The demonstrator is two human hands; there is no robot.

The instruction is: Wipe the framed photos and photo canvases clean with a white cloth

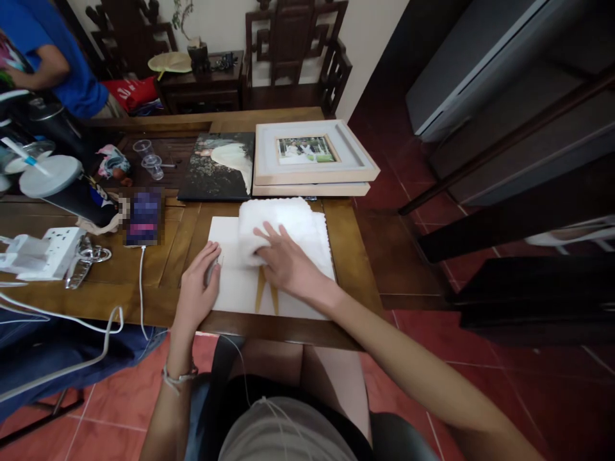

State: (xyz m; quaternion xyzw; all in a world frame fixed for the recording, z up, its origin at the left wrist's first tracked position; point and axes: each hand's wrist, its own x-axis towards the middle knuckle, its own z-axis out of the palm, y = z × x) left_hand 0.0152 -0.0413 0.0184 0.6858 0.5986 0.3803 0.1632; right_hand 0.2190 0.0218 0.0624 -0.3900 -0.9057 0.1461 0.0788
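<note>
A flat white board point(235, 294) lies near the table's front edge, with two narrow gold strips point(260, 291) spreading towards me on it. My right hand point(283, 259) is on a folded white cloth point(293, 214), fingers apart on top and the thumb side bent into its near edge. The cloth covers the upper middle of the board and hides the strips' far ends. At the board's left edge, my left hand point(199, 282) grips it, fingers together over the border and thumb towards me. What lies under the left fingers is hidden.
Behind the board are stacked picture frames point(314, 176) and a dark photo panel point(218, 166). To the left lie a blurred phone point(144, 218) on a white cable, a power strip point(62, 253) and a lidded cup point(62, 186). A person in blue point(62, 51) stands far left.
</note>
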